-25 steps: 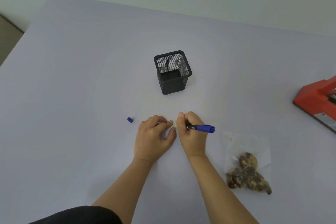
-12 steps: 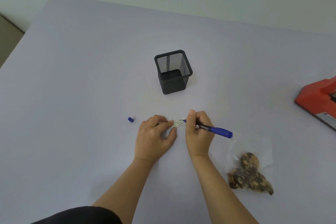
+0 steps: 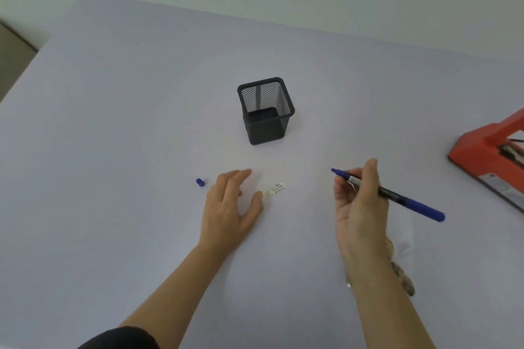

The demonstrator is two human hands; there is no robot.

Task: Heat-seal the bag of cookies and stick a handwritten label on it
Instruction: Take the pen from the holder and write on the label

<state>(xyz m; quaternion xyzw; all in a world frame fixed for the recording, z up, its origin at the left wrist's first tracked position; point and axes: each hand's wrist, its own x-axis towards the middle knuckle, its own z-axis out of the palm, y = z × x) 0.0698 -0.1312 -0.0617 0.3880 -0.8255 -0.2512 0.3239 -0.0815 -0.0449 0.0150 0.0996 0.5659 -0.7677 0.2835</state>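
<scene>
Right hand [image 3: 358, 207] has lifted away from label [image 3: 275, 189].

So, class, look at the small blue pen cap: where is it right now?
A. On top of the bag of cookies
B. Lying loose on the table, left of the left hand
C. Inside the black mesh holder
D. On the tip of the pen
B: the pen cap lies on the table just left of the left hand, while the pen in the right hand shows a bare tip.
</scene>
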